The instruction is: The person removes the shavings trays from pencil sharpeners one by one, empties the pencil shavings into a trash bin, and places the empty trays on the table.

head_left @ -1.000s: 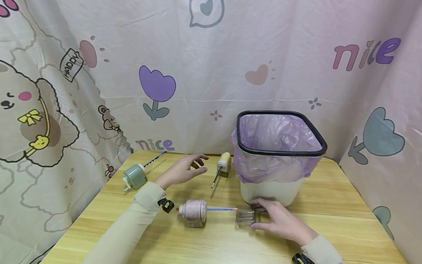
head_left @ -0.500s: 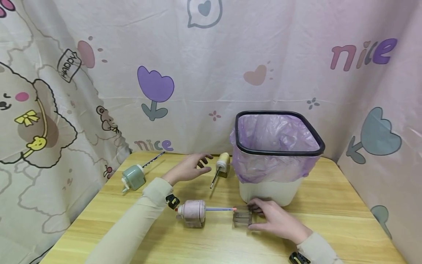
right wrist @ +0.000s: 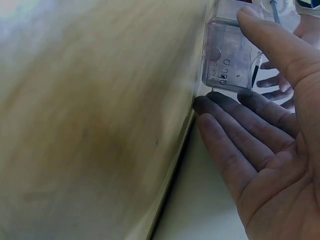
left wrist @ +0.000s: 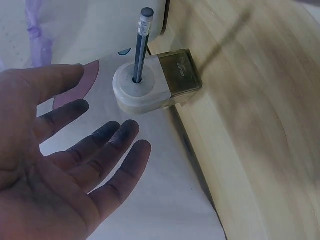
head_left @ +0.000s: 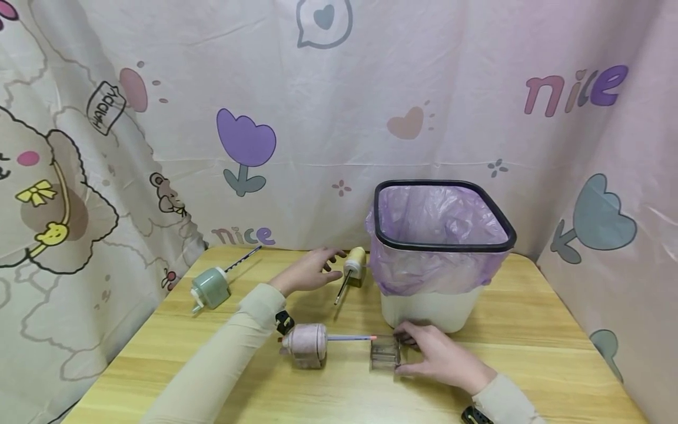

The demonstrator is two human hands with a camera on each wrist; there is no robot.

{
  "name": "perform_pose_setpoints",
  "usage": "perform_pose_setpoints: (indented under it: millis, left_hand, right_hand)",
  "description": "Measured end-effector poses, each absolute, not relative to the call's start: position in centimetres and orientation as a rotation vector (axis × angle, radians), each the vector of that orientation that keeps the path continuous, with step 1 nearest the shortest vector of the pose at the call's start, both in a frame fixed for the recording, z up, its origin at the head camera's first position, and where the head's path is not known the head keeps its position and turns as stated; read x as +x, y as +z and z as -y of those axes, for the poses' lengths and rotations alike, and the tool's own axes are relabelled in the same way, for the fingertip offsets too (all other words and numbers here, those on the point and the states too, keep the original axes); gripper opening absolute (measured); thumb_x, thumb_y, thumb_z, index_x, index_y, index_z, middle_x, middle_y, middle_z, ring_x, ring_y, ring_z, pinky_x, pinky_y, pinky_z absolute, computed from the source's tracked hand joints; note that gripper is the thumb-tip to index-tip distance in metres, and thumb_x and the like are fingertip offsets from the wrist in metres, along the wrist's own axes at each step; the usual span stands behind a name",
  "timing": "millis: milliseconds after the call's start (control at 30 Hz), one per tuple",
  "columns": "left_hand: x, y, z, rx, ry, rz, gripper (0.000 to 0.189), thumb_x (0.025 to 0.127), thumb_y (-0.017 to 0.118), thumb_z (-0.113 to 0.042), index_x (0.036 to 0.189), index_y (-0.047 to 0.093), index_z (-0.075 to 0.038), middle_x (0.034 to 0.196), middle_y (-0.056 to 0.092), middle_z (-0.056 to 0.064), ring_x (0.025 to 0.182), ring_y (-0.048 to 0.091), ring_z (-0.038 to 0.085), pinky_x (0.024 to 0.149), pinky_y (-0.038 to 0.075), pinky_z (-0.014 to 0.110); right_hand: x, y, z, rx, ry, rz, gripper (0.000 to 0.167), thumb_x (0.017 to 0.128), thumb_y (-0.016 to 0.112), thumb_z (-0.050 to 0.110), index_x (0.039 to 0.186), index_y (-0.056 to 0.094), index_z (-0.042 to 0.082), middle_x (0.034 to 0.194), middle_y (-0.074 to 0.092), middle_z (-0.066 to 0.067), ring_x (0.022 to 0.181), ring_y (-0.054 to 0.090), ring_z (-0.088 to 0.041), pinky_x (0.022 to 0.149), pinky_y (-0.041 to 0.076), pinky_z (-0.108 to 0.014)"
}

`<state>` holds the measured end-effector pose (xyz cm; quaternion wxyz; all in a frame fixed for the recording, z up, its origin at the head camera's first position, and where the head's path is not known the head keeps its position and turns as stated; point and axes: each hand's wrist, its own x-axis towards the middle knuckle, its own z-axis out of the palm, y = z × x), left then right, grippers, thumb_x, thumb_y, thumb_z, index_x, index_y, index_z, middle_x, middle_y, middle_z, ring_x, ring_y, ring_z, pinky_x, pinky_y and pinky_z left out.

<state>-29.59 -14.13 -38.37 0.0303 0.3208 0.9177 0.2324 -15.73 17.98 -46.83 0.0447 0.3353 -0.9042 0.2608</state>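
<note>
My left hand (head_left: 309, 272) reaches toward a yellow pencil sharpener (head_left: 356, 257), fingers loosely spread and apart from it. In the left wrist view a dark pencil (left wrist: 142, 50) stands in the sharpener's hole, with a tinted drawer (left wrist: 181, 72) at its side. My right hand (head_left: 442, 359) pinches a clear plastic shavings drawer (head_left: 385, 353) between thumb and fingers, low at the table. A pink pencil sharpener (head_left: 308, 346) lies to its left, and its blue pencil (head_left: 346, 338) points at the drawer. Further left is a green pencil sharpener (head_left: 210, 288) holding a dark patterned pencil (head_left: 243, 259).
A white bin (head_left: 429, 309) with a black rim and purple liner (head_left: 392, 268) stands behind the right hand. Wooden table (head_left: 529, 330) lies beneath everything. A printed curtain (head_left: 318, 147) hangs around the back and sides.
The left hand has moved right, closer to the yellow sharpener. The right hand and the clear drawer have shifted slightly left toward the pink sharpener. The head view has turned a little.
</note>
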Motion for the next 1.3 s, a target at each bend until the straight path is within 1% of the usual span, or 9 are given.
perform_pose_setpoints:
  millis: [133, 367, 533, 700, 767, 867, 1067, 1167, 1300]
  left_hand:
    - [-30.0, -38.8, 13.6, 0.982, 0.691, -2.826, 0.049, 0.107, 0.067, -0.021, 0.153, 0.055, -0.008, 0.144, 0.062, 0.021, 0.121, 0.069, 0.037, 0.104, 0.060, 0.051]
    - [-30.3, -38.8, 13.2, 0.981, 0.658, -2.797, 0.050, 0.108, 0.063, -0.014, 0.156, 0.051, -0.007, 0.147, 0.057, 0.027, 0.128, 0.064, 0.044, 0.109, 0.056, 0.056]
    - [-30.3, -38.4, 12.9, 0.974, 0.594, -2.796, 0.053, 0.107, 0.063, -0.012, 0.158, 0.049, -0.007, 0.152, 0.055, 0.024, 0.130, 0.062, 0.042, 0.113, 0.053, 0.058]
    - [-30.5, -38.1, 12.5, 0.989, 0.538, -2.793, 0.053, 0.106, 0.062, -0.008, 0.158, 0.049, -0.006, 0.154, 0.054, 0.025, 0.137, 0.058, 0.043, 0.118, 0.049, 0.058]
    - [-30.6, -38.0, 12.3, 0.992, 0.504, -2.782, 0.054, 0.106, 0.061, -0.008, 0.159, 0.048, -0.007, 0.157, 0.051, 0.026, 0.144, 0.053, 0.044, 0.122, 0.045, 0.058]
    - [-30.9, -38.1, 12.1, 0.979, 0.457, -2.757, 0.058, 0.106, 0.060, -0.006, 0.162, 0.045, -0.009, 0.163, 0.045, 0.028, 0.148, 0.049, 0.046, 0.124, 0.043, 0.060]
    - [-31.1, -38.4, 11.8, 0.961, 0.377, -2.731, 0.066, 0.102, 0.060, -0.002, 0.165, 0.043, -0.013, 0.164, 0.041, 0.031, 0.147, 0.050, 0.048, 0.123, 0.045, 0.060]
    - [-31.2, -38.4, 11.7, 0.966, 0.373, -2.730, 0.065, 0.103, 0.059, -0.001, 0.165, 0.043, -0.013, 0.166, 0.039, 0.030, 0.149, 0.048, 0.048, 0.125, 0.042, 0.059]
    - [-31.4, -38.5, 11.5, 0.999, 0.366, -2.736, 0.066, 0.100, 0.060, 0.002, 0.162, 0.046, -0.011, 0.168, 0.038, 0.029, 0.150, 0.047, 0.049, 0.125, 0.041, 0.060]
  right_hand:
    - [-15.7, -46.7, -18.1, 1.014, 0.795, 2.781, 0.068, 0.081, 0.092, 0.049, 0.128, 0.067, 0.006, 0.120, 0.079, -0.006, 0.107, 0.076, -0.023, 0.096, 0.065, -0.041]
    - [-15.5, -46.7, -19.0, 0.992, 0.851, 2.795, 0.074, 0.080, 0.094, 0.041, 0.136, 0.064, 0.002, 0.126, 0.077, -0.012, 0.111, 0.076, -0.026, 0.098, 0.064, -0.042]
    - [-15.2, -46.6, -19.7, 0.993, 0.942, 2.794, 0.076, 0.081, 0.095, 0.038, 0.138, 0.063, 0.000, 0.126, 0.077, -0.016, 0.110, 0.077, -0.026, 0.096, 0.065, -0.040]
    - [-14.8, -46.2, -20.5, 0.969, 0.940, 2.787, 0.077, 0.080, 0.095, 0.038, 0.138, 0.062, 0.000, 0.124, 0.078, -0.015, 0.108, 0.078, -0.025, 0.094, 0.066, -0.039]
    - [-14.6, -46.1, -20.9, 0.957, 0.918, 2.780, 0.077, 0.080, 0.095, 0.040, 0.139, 0.062, 0.002, 0.123, 0.078, -0.013, 0.108, 0.078, -0.024, 0.094, 0.065, -0.039]
    - [-14.3, -46.0, -21.4, 0.953, 0.886, 2.773, 0.079, 0.080, 0.095, 0.043, 0.140, 0.061, 0.004, 0.123, 0.078, -0.012, 0.108, 0.077, -0.024, 0.094, 0.065, -0.041]
    - [-13.9, -45.9, -21.8, 0.962, 0.891, 2.767, 0.079, 0.081, 0.093, 0.046, 0.142, 0.060, 0.007, 0.123, 0.078, -0.012, 0.108, 0.078, -0.024, 0.095, 0.065, -0.042]
    - [-13.9, -45.9, -21.9, 0.963, 0.906, 2.772, 0.079, 0.082, 0.093, 0.047, 0.142, 0.059, 0.007, 0.124, 0.078, -0.012, 0.109, 0.077, -0.024, 0.095, 0.065, -0.041]
    - [-13.9, -45.9, -22.1, 0.963, 0.931, 2.781, 0.079, 0.083, 0.092, 0.045, 0.142, 0.059, 0.006, 0.124, 0.078, -0.012, 0.109, 0.077, -0.024, 0.094, 0.065, -0.040]
